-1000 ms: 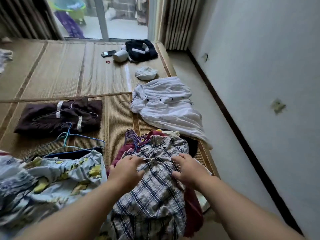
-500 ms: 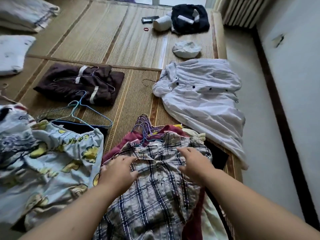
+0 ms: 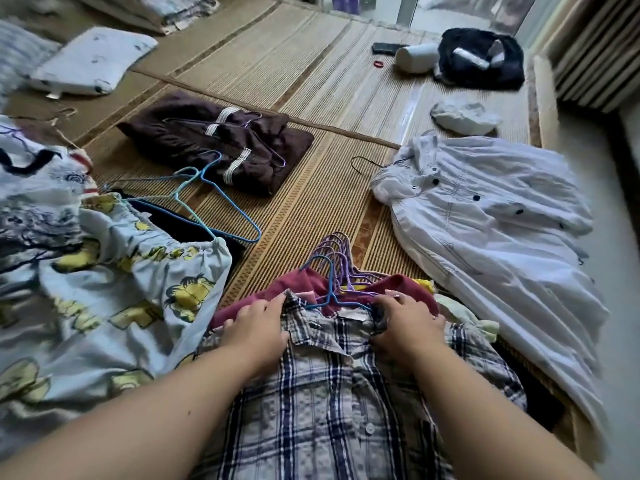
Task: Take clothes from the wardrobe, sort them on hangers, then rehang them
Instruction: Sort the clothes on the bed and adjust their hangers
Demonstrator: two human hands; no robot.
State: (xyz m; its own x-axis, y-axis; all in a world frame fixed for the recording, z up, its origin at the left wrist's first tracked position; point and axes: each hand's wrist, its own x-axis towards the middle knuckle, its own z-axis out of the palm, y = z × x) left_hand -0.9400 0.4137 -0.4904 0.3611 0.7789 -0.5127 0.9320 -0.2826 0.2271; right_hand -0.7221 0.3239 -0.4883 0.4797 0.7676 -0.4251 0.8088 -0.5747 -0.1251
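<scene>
At shirt collar (image 3: 323, 332) now, hands (image 3: 258, 329) (higher)

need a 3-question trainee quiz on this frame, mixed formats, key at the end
1. True or false: the left grip and the right grip both hold the collar of the plaid shirt.
2. The hanger sitting in that collar is: A) black B) blue C) white.
3. Fill in: seen from the person, the white jacket lies to the shirt's ___ side.
Key: 1 true; 2 B; 3 right.
</scene>
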